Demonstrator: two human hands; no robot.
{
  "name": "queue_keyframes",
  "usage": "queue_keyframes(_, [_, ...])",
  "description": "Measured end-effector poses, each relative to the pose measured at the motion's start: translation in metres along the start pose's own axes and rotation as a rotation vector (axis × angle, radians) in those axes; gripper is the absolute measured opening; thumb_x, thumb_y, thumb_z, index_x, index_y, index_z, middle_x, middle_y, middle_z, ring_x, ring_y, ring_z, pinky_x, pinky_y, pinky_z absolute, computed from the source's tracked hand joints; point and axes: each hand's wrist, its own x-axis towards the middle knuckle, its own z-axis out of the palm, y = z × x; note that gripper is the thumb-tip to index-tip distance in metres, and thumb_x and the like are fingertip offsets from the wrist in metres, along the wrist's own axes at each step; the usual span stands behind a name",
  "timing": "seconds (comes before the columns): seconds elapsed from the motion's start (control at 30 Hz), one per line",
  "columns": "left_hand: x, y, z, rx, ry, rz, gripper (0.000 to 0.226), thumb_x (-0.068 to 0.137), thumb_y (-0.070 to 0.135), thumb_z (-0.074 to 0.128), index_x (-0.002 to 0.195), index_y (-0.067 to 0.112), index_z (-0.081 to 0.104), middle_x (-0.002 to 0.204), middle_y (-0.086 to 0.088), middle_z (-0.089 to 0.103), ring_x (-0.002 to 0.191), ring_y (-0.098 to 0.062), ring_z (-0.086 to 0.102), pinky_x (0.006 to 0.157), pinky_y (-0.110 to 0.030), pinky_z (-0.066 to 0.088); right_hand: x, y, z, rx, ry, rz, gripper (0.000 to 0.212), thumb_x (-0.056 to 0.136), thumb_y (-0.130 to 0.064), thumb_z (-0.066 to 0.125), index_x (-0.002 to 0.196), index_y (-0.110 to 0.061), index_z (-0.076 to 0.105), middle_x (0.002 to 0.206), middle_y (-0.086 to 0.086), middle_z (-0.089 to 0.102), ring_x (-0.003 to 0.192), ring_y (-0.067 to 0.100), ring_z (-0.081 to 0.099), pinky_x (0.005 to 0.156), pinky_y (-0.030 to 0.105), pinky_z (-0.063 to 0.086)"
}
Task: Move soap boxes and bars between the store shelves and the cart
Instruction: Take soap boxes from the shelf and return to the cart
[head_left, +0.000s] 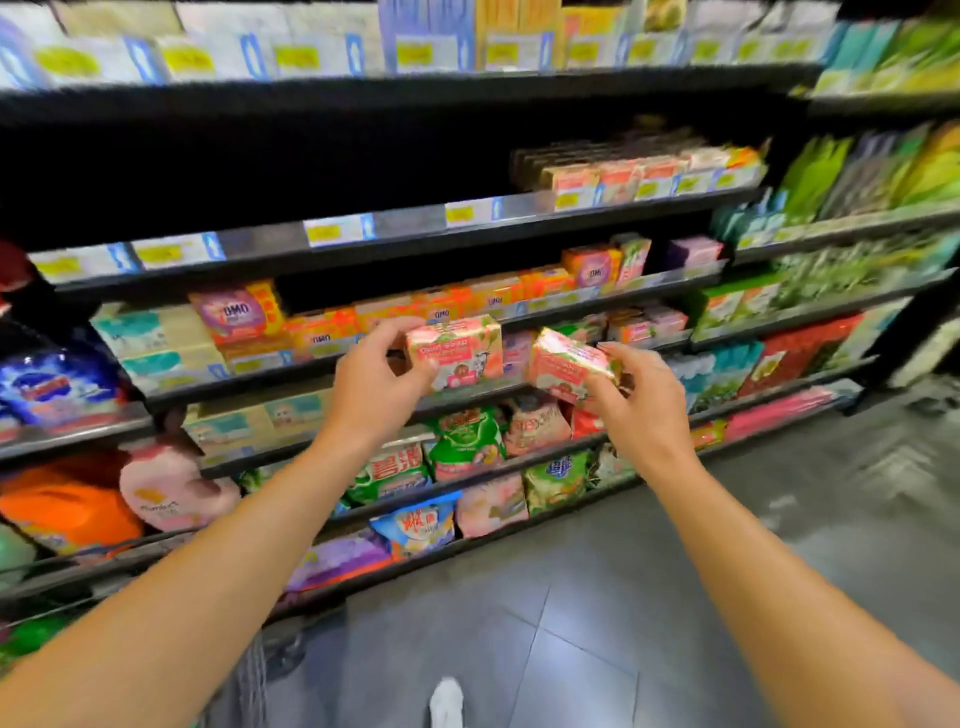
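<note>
My left hand (376, 382) grips a pink and white soap box (460, 353) by its left end, held upright in front of the middle shelf (332, 364). My right hand (641, 402) holds a second pink soap box (563, 366), tilted, just to the right of the first. Both boxes hang in the air close to the shelf edge, a small gap between them. Orange and pink soap boxes (452, 304) line the shelf behind them. The whole view is blurred by motion.
Black store shelves run from left to right, stocked with detergent bags (465, 441) below and more boxes (649, 174) above. A cart's wire edge (62, 561) shows at lower left. Grey tiled floor (597, 597) lies below, with my white shoe (447, 701) on it.
</note>
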Motion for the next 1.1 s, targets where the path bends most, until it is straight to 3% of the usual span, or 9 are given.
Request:
queue_keyframes(0.17, [0.071, 0.027, 0.036, 0.015, 0.045, 0.118, 0.037, 0.091, 0.021, 0.068, 0.127, 0.021, 0.058, 0.114, 0.008, 0.061, 0.102, -0.008, 0.059, 0.082, -0.027, 0.053, 0.064, 0.006, -0.019, -0.045, 0.059, -0.044, 0.040, 0.097, -0.023, 0.059, 0.137, -0.018, 0.057, 0.118, -0.004, 0.054, 0.106, 0.014, 0.053, 0.091, 0.031, 0.045])
queue_keyframes(0.23, [0.102, 0.031, 0.047, 0.025, 0.063, 0.148, 0.038, 0.091, 0.022, 0.068, 0.128, 0.022, 0.058, 0.114, 0.007, 0.062, 0.101, -0.011, 0.061, 0.081, -0.026, 0.052, 0.092, 0.008, -0.023, -0.054, 0.074, -0.065, 0.039, 0.098, -0.022, 0.058, 0.136, -0.018, 0.056, 0.115, -0.007, 0.050, 0.105, 0.012, 0.051, 0.087, 0.023, 0.039])
queue_keyframes(0.3, [0.136, 0.034, 0.057, 0.012, 0.080, 0.160, 0.038, 0.091, 0.021, 0.068, 0.127, 0.022, 0.058, 0.111, 0.006, 0.063, 0.099, -0.011, 0.062, 0.077, -0.018, 0.050, 0.121, 0.009, -0.023, -0.071, 0.078, -0.081, 0.038, 0.099, -0.022, 0.057, 0.136, -0.018, 0.056, 0.112, -0.007, 0.048, 0.100, 0.009, 0.049, 0.082, 0.019, 0.034])
queue_keyframes(0.57, [0.259, 0.039, 0.079, 0.044, 0.151, 0.177, 0.038, 0.087, 0.011, 0.070, 0.123, 0.017, 0.060, 0.111, 0.009, 0.061, 0.102, -0.003, 0.054, 0.072, 0.005, 0.036, 0.225, 0.016, 0.001, -0.060, 0.077, -0.134, 0.037, 0.097, -0.020, 0.060, 0.134, -0.016, 0.057, 0.118, -0.005, 0.054, 0.109, 0.012, 0.052, 0.091, 0.025, 0.042])
queue_keyframes(0.77, [0.317, 0.032, 0.100, 0.109, 0.118, 0.083, 0.045, 0.087, 0.011, 0.067, 0.130, 0.018, 0.056, 0.114, 0.006, 0.059, 0.102, -0.008, 0.055, 0.083, -0.018, 0.043, 0.274, 0.023, 0.017, -0.018, 0.032, -0.151, 0.037, 0.098, -0.022, 0.059, 0.134, -0.019, 0.057, 0.115, -0.008, 0.052, 0.103, 0.005, 0.050, 0.087, 0.019, 0.040])
queue_keyframes(0.93, [0.356, 0.025, 0.122, 0.216, 0.069, -0.006, 0.044, 0.091, 0.011, 0.063, 0.133, 0.018, 0.055, 0.125, -0.004, 0.061, 0.109, -0.013, 0.056, 0.087, -0.021, 0.044, 0.312, 0.045, 0.029, 0.004, -0.039, -0.190, 0.038, 0.097, -0.024, 0.061, 0.134, -0.018, 0.057, 0.116, -0.011, 0.051, 0.106, 0.002, 0.049, 0.091, 0.021, 0.042])
queue_keyframes(1.1, [0.378, 0.015, 0.140, 0.487, -0.023, -0.078, 0.042, 0.093, 0.020, 0.060, 0.135, 0.025, 0.052, 0.120, -0.006, 0.064, 0.107, -0.024, 0.060, 0.090, -0.039, 0.054, 0.341, 0.066, 0.037, 0.041, -0.140, -0.238, 0.038, 0.097, -0.025, 0.060, 0.135, -0.020, 0.057, 0.118, -0.011, 0.054, 0.111, 0.003, 0.050, 0.094, 0.019, 0.041])
